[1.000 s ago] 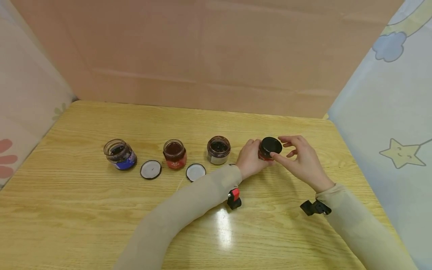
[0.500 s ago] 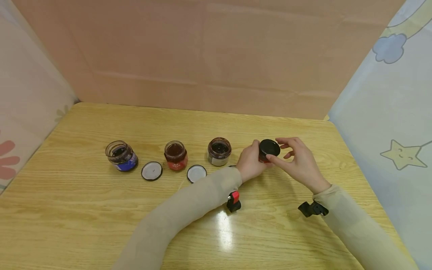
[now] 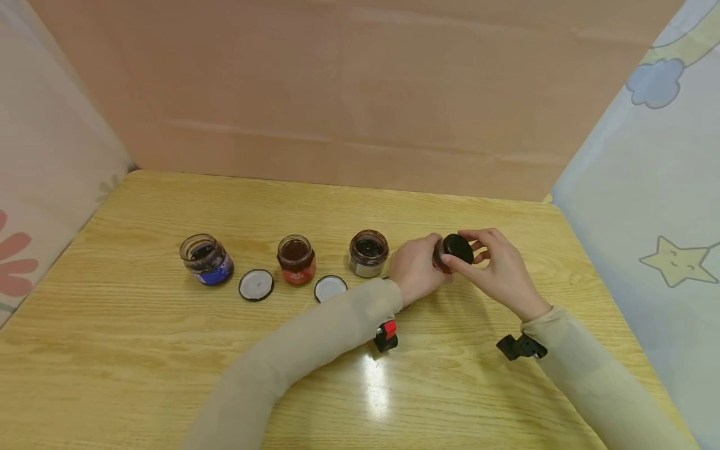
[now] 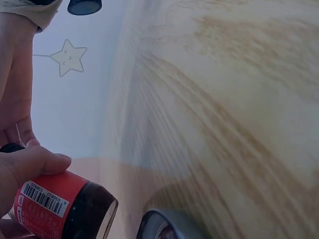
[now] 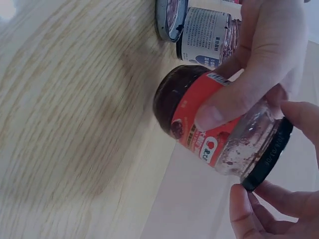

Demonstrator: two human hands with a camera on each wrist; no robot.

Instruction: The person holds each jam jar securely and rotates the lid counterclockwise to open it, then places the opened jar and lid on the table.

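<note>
My left hand point(image 3: 416, 269) grips a jam jar point(image 5: 192, 107) with a red label and dark contents, its thumb across the label. In the right wrist view the jar is tilted and held off the table. A black lid point(image 5: 269, 157) sits on its mouth. My right hand point(image 3: 497, 272) has thumb and fingers on opposite sides of this lid, pinching its rim. The left wrist view shows the barcode side of the jar's label point(image 4: 47, 199); there the left fingers hide part of the jar.
To the left stand three jars without lids: a blue-labelled jar point(image 3: 208, 262), a red-labelled jar point(image 3: 296, 259) and a pale-labelled jar point(image 3: 368, 253). Two lids, one round lid point(image 3: 256, 285) and another lid point(image 3: 330, 288), lie inside up. A further lid point(image 5: 170, 17) lies by the pale-labelled jar.
The jar in my left hand has tipped, so its black lid now faces more toward the right hand. The right fingers have come in onto the lid's rim. The head view has shifted slightly.
</note>
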